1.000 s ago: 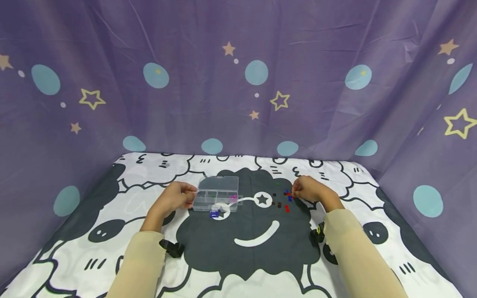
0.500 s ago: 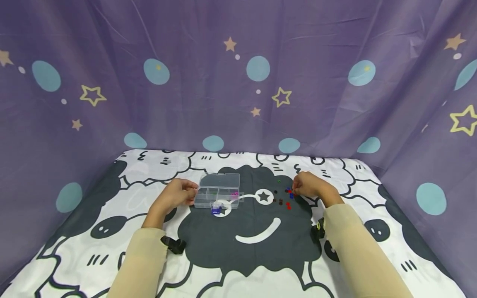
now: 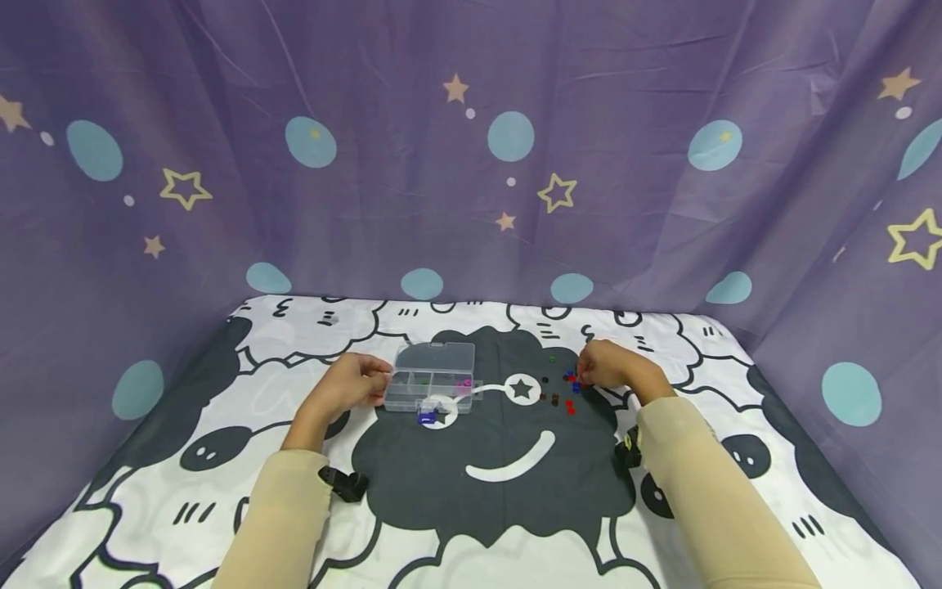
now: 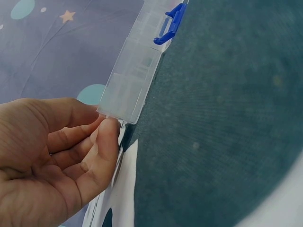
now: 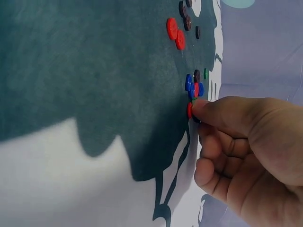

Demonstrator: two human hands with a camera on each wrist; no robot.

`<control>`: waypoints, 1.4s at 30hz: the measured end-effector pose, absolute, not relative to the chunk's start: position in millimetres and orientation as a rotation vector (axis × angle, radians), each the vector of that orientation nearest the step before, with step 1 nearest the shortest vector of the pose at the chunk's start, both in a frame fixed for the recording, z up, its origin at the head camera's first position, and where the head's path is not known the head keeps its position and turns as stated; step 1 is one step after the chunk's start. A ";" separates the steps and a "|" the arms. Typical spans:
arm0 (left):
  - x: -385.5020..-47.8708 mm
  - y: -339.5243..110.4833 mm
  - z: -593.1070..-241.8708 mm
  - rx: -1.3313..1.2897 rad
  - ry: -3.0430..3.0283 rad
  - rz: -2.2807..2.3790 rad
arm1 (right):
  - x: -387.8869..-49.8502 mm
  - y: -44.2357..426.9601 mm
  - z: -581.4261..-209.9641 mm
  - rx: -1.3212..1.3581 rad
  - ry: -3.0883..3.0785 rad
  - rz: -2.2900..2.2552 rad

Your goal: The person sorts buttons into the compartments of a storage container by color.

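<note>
A clear plastic compartment box (image 3: pixel 428 404) with its lid raised stands left of centre, a blue latch (image 4: pixel 171 24) on its front. My left hand (image 3: pixel 352 381) pinches the box's left end between thumb and fingers. Pink buttons (image 3: pixel 464 383) lie in a right compartment, and something small and green (image 3: pixel 423 382) in another. My right hand (image 3: pixel 607 364) is at a cluster of blue buttons (image 5: pixel 189 82), red and dark ones. At its thumb tip shows a sliver of a green button (image 5: pixel 194 100), pinched there; the index fingertip is hidden. A red button (image 5: pixel 190 110) lies against the thumb.
Two red buttons (image 5: pixel 175 34) and several brown and black buttons (image 5: pixel 188 22) lie on the dark patch of the printed cloth (image 3: pixel 500 507). A lone green button (image 3: pixel 553 359) lies farther back. A purple curtain (image 3: pixel 397 204) hangs behind the table.
The head view has shifted slightly. Both hands stay in nearly the same places, the left at the box and the right at the button cluster.
</note>
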State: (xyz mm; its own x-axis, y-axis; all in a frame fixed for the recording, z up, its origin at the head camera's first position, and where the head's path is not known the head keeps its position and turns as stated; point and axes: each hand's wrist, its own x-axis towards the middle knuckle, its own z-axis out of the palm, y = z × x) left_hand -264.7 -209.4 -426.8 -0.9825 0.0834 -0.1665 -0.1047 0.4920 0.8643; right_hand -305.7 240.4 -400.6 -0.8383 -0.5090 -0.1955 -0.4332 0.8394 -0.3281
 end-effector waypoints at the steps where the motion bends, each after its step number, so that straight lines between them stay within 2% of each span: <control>1: -264.7 -209.4 -426.5 -0.017 2.548 1.497 | -305.5 240.9 -400.2 -0.721 2.739 -0.400; 12: -264.0 -210.0 -425.7 -0.016 2.545 1.496 | -303.2 245.3 -399.6 -0.852 2.711 -0.465; 27: -264.3 -209.5 -424.2 -0.023 2.557 1.484 | -305.9 247.0 -393.7 -0.843 2.714 -0.576; 42: -264.9 -208.8 -427.7 -0.014 2.552 1.505 | -310.1 212.7 -393.8 -0.776 2.665 -0.653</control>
